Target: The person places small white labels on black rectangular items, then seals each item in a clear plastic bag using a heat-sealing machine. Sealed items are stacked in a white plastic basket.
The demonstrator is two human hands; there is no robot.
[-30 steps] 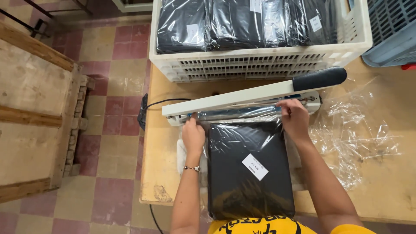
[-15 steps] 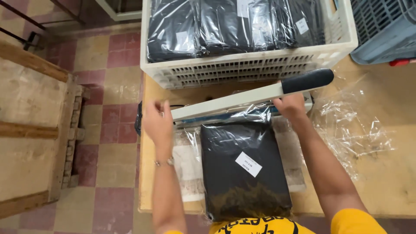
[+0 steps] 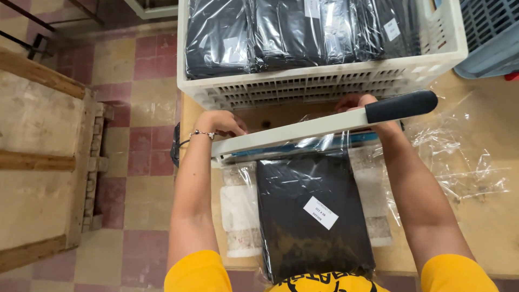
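- On the far left stands a wooden bench (image 3: 43, 162) on the tiled floor (image 3: 146, 178), apart from the counter (image 3: 486, 227) and from both hands.
- The left hand (image 3: 221, 121) lies just past the left end of the sealer arm (image 3: 303, 132). Its fingers curl downward over that end, but I cannot tell if they grip something or only rest there. A thin bracelet (image 3: 203, 132) is on the wrist.
- The sealer arm is a long pale bar. Its long axis runs from left to right across the view, and it rises a little toward the right, where the black handle (image 3: 400, 105) is.
- The bagged black garment (image 3: 313, 216) lies on the counter between the two forearms, on the near side of the bar. Its long axis points from the person's body toward the bar, so it crosses the bar's axis. The open plastic end (image 3: 319, 143) of the bag lies under the bar.
- The right hand (image 3: 359, 103) is behind the bar, beside the black handle. The bar hides most of it, so its grasp I cannot tell.
- Both hands are beyond the bar, almost equally far from the garment.
- Behind them stands a white crate (image 3: 324, 81) with more packed black garments (image 3: 286, 32).
- On the right, loose clear plastic (image 3: 465, 162) lies on the counter.
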